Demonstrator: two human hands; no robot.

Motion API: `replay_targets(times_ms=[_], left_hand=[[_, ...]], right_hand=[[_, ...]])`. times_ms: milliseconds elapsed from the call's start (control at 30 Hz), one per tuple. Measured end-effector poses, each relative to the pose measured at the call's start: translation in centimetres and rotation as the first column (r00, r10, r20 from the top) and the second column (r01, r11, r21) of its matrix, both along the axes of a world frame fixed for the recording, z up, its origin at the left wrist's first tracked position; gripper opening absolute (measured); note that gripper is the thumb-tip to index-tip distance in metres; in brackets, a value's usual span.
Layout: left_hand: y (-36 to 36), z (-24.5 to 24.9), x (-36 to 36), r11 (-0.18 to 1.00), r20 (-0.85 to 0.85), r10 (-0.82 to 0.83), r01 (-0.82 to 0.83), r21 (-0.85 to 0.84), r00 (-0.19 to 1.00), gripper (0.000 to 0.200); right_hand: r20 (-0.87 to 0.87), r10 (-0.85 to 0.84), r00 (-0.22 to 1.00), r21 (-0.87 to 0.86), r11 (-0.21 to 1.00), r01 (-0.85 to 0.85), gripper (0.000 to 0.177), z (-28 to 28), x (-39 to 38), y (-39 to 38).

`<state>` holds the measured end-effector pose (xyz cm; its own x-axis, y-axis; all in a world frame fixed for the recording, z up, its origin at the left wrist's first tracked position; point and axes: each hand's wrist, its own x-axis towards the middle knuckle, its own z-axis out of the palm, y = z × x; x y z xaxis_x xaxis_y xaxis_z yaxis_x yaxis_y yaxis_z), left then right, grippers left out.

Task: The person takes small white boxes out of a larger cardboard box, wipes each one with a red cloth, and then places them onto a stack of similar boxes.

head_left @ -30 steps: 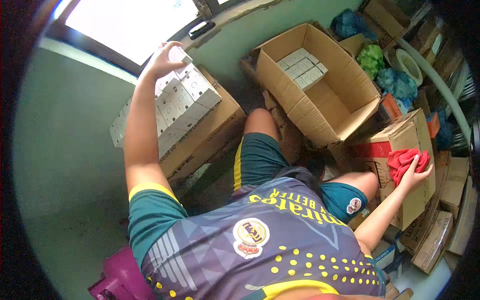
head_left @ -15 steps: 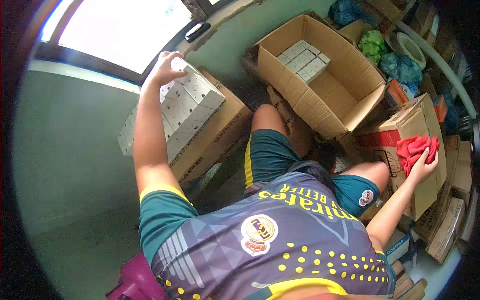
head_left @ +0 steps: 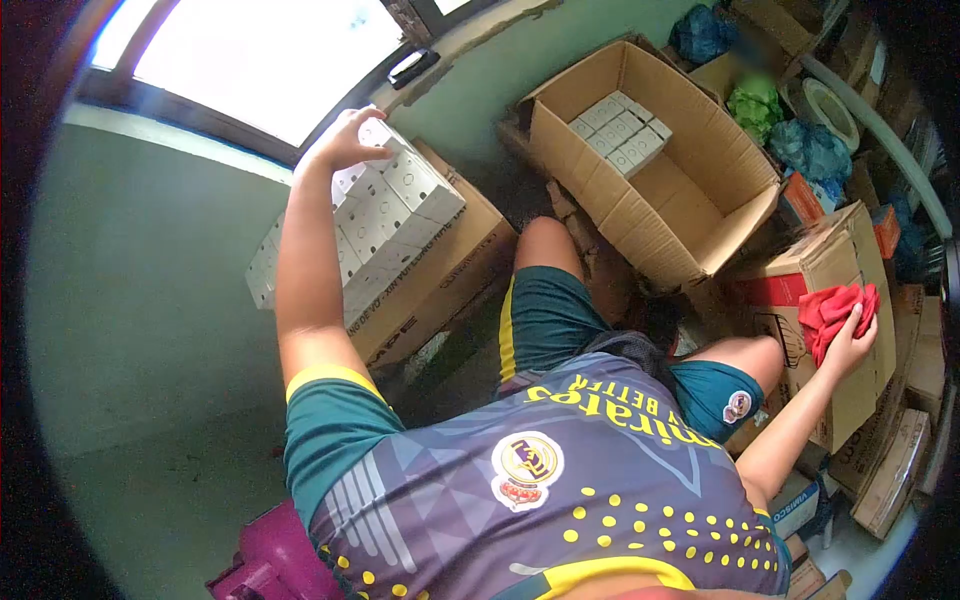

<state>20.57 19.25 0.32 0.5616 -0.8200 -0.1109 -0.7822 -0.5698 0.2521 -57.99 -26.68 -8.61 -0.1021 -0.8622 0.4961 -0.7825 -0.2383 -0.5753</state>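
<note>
My left hand (head_left: 345, 145) is at the far end of a stack of white electrical boxes, its fingers and thumb curled round a white electrical box (head_left: 374, 132). Round knockout marks and small holes show on the stacked boxes (head_left: 400, 195), and my forearm covers part of the stack. They rest on a closed cardboard carton (head_left: 440, 265). Over on the right, my right hand (head_left: 850, 345) grips a bunched red cloth (head_left: 832, 312), held against a brown carton (head_left: 860, 400) with a red band.
An open cardboard box (head_left: 690, 215) before me has several white boxes (head_left: 622, 132) grouped at one end. A window (head_left: 270, 60) and green wall stand to the left. Plastic bags (head_left: 805, 148), a tape roll (head_left: 832, 112) and cartons crowd the right. A purple object (head_left: 275, 560) sits behind my left side.
The whole view has shifted slightly, so things appear a little further right and lower. Both hands keep nearly the same place and grip.
</note>
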Motion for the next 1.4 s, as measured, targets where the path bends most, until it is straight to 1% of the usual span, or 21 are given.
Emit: replay_targets(times_ms=[67,200,300,333,433,467,533,600,633,667,700,767,833,900,967,1033,1100,1133,1200,1267,1400], left_hand=[[-0.2,0.4,-0.5,0.999,-0.057,0.039,-0.040,-0.012,0.998,0.080],[0.1,1.3,-0.8,0.998,-0.084,0.032,-0.037,-0.057,0.996,0.080],[0.1,2.1,-1.1,0.985,-0.114,0.012,-0.032,-0.172,0.993,0.074],[-0.7,4.0,-2.7,0.970,-0.102,-0.005,-0.020,-0.242,0.995,0.071],[-4.0,9.5,-8.6,0.907,-0.033,-0.032,0.015,-0.422,0.999,0.057],[-5.2,10.5,-9.8,0.881,-0.015,-0.064,0.050,-0.471,0.998,0.057],[-8.4,12.0,-12.6,0.838,-0.028,-0.167,0.127,-0.530,0.986,0.055],[-12.7,12.4,-16.4,0.803,-0.185,-0.297,0.140,-0.579,0.937,0.050],[-15.2,10.0,-14.7,0.784,-0.098,-0.390,0.275,-0.557,0.916,0.049],[-17.7,9.3,-16.2,0.777,-0.127,-0.478,0.351,-0.522,0.869,0.051],[-20.5,8.5,-18.6,0.759,-0.157,-0.559,0.427,-0.491,0.814,0.052],[-26.2,4.2,-20.8,0.781,-0.321,-0.617,0.511,-0.358,0.719,0.049],[-32.1,-0.6,-23.1,0.791,-0.309,-0.601,0.603,-0.100,0.737,0.048],[-36.9,-5.2,-24.9,0.752,-0.356,-0.620,0.659,-0.014,0.699,0.050],[-41.4,-8.8,-26.8,0.784,-0.401,-0.585,0.618,-0.056,0.706,0.054],[-46.2,-14.5,-26.9,0.896,-0.444,-0.409,0.443,-0.030,0.798,0.048],[-50.9,-20.1,-26.9,0.929,-0.398,-0.273,0.347,0.127,0.876,0.055],[-51.8,-24.1,-27.8,0.992,-0.174,-0.034,0.054,0.112,0.984,0.068],[-51.2,-24.8,-28.5,0.969,-0.076,0.098,-0.078,0.234,0.992,0.077],[-52.5,-30.2,-28.0,0.980,0.048,0.123,-0.129,0.153,0.991,0.072],[-54.1,-32.5,-30.3,0.966,0.179,0.151,-0.184,0.182,0.972,0.054]], right_hand=[[-0.125,0.072,0.989,0.173,0.984,-0.050,0.074,0.2,-0.8,-0.9],[-0.464,0.063,0.884,0.209,0.977,0.040,0.096,-1.1,-2.2,-1.9],[-0.642,-0.186,0.744,0.053,0.957,0.284,0.095,1.6,1.5,1.5],[-0.650,-0.237,0.722,-0.015,0.954,0.299,0.093,3.1,3.4,3.2],[-0.536,-0.014,0.844,-0.128,0.990,-0.065,0.089,0.4,1.6,0.2],[-0.455,0.197,0.868,0.016,0.977,-0.214,0.084,1.3,2.4,0.2],[-0.681,0.101,0.725,0.084,0.995,-0.059,0.077,1.0,3.6,0.1],[-0.617,0.044,0.785,0.152,0.986,0.064,0.076,3.1,6.0,0.5],[-0.610,0.062,0.790,0.127,0.992,0.020,0.075,1.5,5.0,-1.7],[-0.638,-0.031,0.769,0.192,0.961,0.198,0.072,5.3,8.4,1.1],[-0.583,0.000,0.813,0.164,0.979,0.118,0.069,4.3,7.6,-0.2],[-0.531,-0.021,0.847,0.146,0.983,0.116,0.066,4.9,8.2,0.2],[-0.527,-0.077,0.846,0.135,0.976,0.172,0.062,6.3,9.0,1.4],[-0.546,-0.037,0.837,0.065,0.994,0.087,0.052,6.3,7.8,1.0],[-0.497,0.021,0.867,0.059,0.998,0.010,0.048,6.0,6.9,0.1],[-0.460,0.005,0.888,0.008,1.000,-0.002,0.043,6.4,6.9,-0.3],[-0.453,-0.019,0.891,0.016,0.999,0.029,0.038,6.7,6.9,-0.8],[-0.460,-0.018,0.888,0.003,1.000,0.022,0.038,6.6,6.8,-1.2],[-0.464,-0.016,0.885,-0.001,1.000,0.017,0.037,6.4,7.2,-0.5],[-0.451,-0.005,0.892,0.017,1.000,0.014,0.036,6.0,7.3,-0.6],[-0.414,0.022,0.910,-0.027,0.999,-0.037,0.033,4.6,6.9,-1.3]])
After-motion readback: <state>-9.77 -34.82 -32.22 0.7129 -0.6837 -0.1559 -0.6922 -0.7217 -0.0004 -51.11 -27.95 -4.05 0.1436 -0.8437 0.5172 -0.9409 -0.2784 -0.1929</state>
